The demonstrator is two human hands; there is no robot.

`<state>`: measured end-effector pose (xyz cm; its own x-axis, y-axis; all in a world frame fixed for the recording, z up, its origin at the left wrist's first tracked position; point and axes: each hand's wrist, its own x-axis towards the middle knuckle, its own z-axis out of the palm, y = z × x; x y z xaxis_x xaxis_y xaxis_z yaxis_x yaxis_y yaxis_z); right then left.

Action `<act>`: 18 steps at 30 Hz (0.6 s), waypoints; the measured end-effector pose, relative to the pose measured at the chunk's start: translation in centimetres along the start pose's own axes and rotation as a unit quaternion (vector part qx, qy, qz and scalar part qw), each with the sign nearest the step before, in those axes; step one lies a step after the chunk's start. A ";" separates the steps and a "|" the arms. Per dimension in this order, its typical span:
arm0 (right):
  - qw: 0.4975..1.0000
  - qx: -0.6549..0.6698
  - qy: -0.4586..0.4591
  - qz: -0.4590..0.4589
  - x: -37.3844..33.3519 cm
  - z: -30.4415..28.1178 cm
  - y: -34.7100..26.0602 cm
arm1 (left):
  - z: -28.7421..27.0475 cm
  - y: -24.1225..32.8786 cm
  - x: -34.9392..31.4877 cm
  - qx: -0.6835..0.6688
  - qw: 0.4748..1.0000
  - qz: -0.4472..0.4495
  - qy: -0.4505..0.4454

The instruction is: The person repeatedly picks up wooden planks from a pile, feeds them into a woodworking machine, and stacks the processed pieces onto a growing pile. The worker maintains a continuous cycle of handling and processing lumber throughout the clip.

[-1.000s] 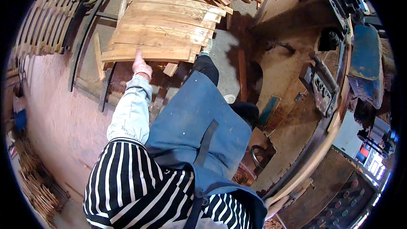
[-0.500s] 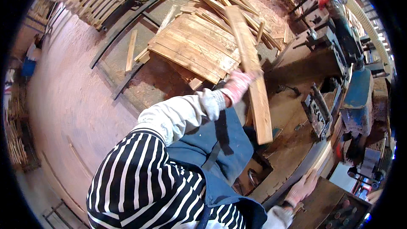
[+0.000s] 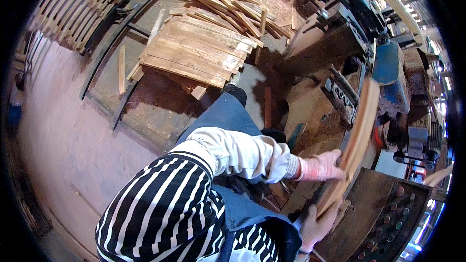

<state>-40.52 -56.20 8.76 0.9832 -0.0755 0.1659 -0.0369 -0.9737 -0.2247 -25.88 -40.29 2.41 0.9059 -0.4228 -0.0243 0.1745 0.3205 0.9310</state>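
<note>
"What's closest to you?"

"Your right hand (image 3: 318,225), clamped on the near end of a long, light-brown wooden plank (image 3: 361,128)."

"And your other one?"

"Your left hand (image 3: 323,166), in a pink-and-white glove, is farther along, clamped on the plank from its left side."

"What have you got around it?"

"Right of the plank's near part, you have a dark brown control panel (image 3: 386,230) with round coloured buttons. Near its far end is your blue metal machine housing (image 3: 390,70)."

"Farther off?"

"Well left of the plank, you see flat, pale-brown wooden boards (image 3: 191,51) side by side; beyond them, loose narrow wooden strips (image 3: 232,12) lie crisscrossed."
</note>
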 end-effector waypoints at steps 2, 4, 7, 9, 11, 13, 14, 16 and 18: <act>0.983 0.121 -0.031 0.136 -5.2 0.0 3.7 | 0.1 -0.8 -0.5 -0.013 0.999 0.010 0.034; 0.944 0.163 -0.097 0.272 -10.4 -0.1 11.5 | -3.0 -5.7 2.6 -0.026 0.965 0.158 0.207; 0.973 0.103 0.001 0.208 -13.0 -0.3 8.8 | -14.3 -6.1 2.1 -0.118 0.921 0.057 0.367; 0.966 0.140 0.078 0.202 -10.9 0.9 6.1 | -22.0 -8.7 0.3 -0.100 0.847 0.059 0.519; 0.940 0.196 0.152 0.234 -6.9 3.0 3.3 | -30.5 -13.7 -3.1 -0.081 0.795 0.013 0.601; 0.914 0.203 0.211 0.280 -1.2 4.4 1.5 | -37.4 -18.8 -8.7 -0.072 0.739 -0.065 0.667; 0.912 0.181 0.217 0.297 3.0 4.9 0.3 | -40.2 -21.1 -12.7 -0.076 0.704 -0.112 0.698; 0.923 0.195 0.234 0.235 8.9 6.2 1.7 | -43.6 -22.9 -17.7 -0.056 0.678 -0.181 0.710; 0.918 0.202 0.274 0.202 15.2 7.5 2.4 | -45.5 -22.3 -18.8 -0.200 0.635 -0.234 0.708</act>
<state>-24.37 -58.10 3.52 0.6615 -0.6183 0.4244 -0.2016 -0.6917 -0.6934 -29.26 -0.93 -34.47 0.1078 0.5455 -0.8311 0.3793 0.7502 0.5416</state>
